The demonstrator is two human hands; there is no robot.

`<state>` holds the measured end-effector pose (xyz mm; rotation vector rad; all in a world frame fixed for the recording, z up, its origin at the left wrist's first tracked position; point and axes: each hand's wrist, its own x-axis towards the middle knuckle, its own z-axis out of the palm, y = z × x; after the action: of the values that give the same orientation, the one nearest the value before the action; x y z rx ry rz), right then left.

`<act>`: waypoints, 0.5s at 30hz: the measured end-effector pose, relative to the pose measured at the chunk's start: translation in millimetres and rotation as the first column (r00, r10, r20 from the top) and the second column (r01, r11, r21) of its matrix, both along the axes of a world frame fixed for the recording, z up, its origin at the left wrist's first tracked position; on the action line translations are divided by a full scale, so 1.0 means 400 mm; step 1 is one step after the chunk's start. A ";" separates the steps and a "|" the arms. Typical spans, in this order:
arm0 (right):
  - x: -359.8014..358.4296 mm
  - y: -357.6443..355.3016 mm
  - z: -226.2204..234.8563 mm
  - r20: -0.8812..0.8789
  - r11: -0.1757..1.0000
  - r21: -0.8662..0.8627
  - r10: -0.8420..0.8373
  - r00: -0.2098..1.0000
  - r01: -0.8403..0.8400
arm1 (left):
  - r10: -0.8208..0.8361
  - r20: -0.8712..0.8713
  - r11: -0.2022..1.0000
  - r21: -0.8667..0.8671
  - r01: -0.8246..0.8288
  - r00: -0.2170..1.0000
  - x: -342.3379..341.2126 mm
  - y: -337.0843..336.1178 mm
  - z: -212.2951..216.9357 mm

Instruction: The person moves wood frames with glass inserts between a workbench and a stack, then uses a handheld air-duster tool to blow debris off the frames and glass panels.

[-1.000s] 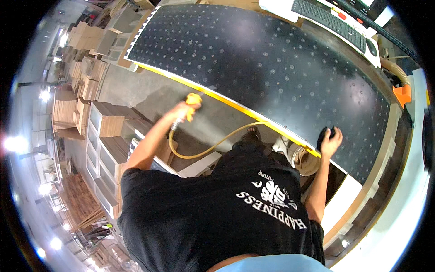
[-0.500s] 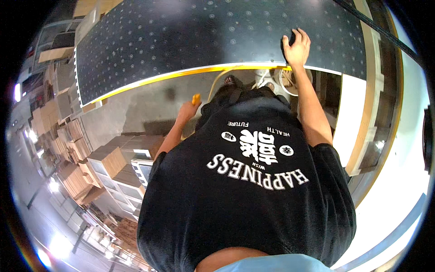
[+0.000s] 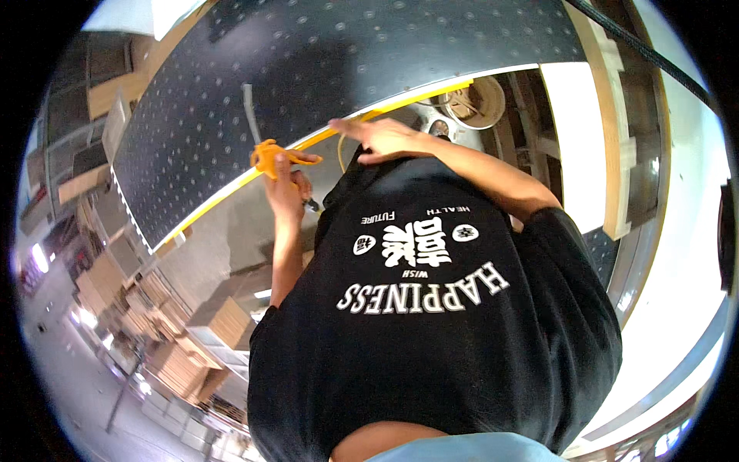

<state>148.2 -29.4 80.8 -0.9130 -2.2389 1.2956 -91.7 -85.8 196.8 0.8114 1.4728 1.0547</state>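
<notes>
An orange air blow gun is gripped in my left hand, its thin grey nozzle reaching over the black dotted tabletop. A dark fitting shows below my fingers. My right hand is at the table's near edge, in front of my body, with the index finger stretched out to the left and nothing seen in it. Along this edge runs a yellow strip, close beneath the right fingertips.
A round bucket with scraps stands below the table edge on the right. Beyond it is a white panel beside a wooden beam. Stacked wooden boxes are on the left. A black cable crosses the upper right.
My left hand has risen with the blow gun to the table edge. My right hand has left the tabletop and moved left across my body. The view has shifted somewhat.
</notes>
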 end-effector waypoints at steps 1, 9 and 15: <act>-0.017 -0.004 -0.020 -0.019 0.997 -0.016 0.080 0.997 -0.080 | -0.008 -0.008 0.998 0.067 0.009 1.000 0.008 0.031 0.033; 0.005 -0.029 -0.130 -0.004 0.935 -0.073 0.348 0.938 -0.347 | -0.292 0.539 0.779 0.613 -0.131 0.790 0.027 0.229 0.442; 0.039 0.025 0.057 -0.092 0.991 -0.007 -0.131 0.987 0.131 | -0.392 0.420 0.564 0.813 -0.147 0.818 -0.022 0.280 0.620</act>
<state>163.7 -19.4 103.5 -0.9635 -2.0719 1.2540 -100.6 26.1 444.9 1.0902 0.3090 1.7262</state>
